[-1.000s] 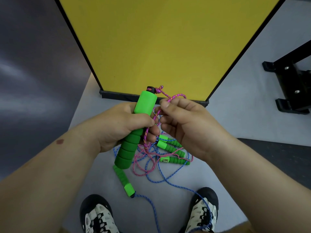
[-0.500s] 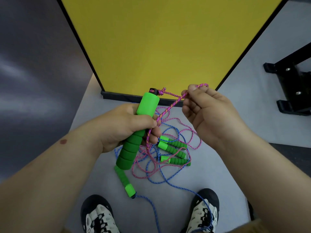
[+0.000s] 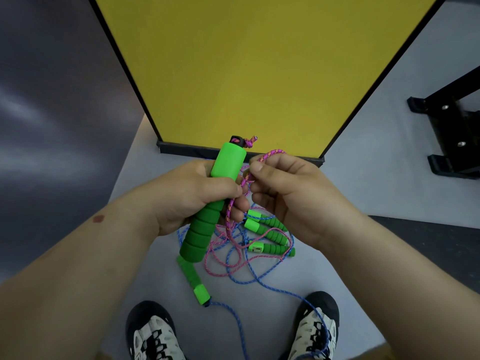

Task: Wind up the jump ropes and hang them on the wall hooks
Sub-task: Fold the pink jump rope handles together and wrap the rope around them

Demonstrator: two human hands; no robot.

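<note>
My left hand (image 3: pixel 197 193) grips a green foam jump-rope handle (image 3: pixel 228 162), held upright with its black cap and a pink knot at the top. The pink braided rope (image 3: pixel 230 211) runs from that handle down past my fingers. My right hand (image 3: pixel 291 193) pinches a loop of this pink rope beside the handle. Below, on the grey floor, pink and blue rope (image 3: pixel 257 279) lie tangled with several more green handles (image 3: pixel 270 235). One handle (image 3: pixel 193 279) lies nearer my feet, with blue rope trailing from it.
A yellow panel (image 3: pixel 249 74) with a black frame stands right in front. A black metal stand base (image 3: pixel 452 136) sits at the right. My two shoes (image 3: pixel 153 336) are at the bottom; blue rope crosses the right shoe (image 3: pixel 314 331). No wall hooks are visible.
My right hand, which had pulled the pink rope out to the right, has come back in against the handle with a loop pinched. The left hand holds still.
</note>
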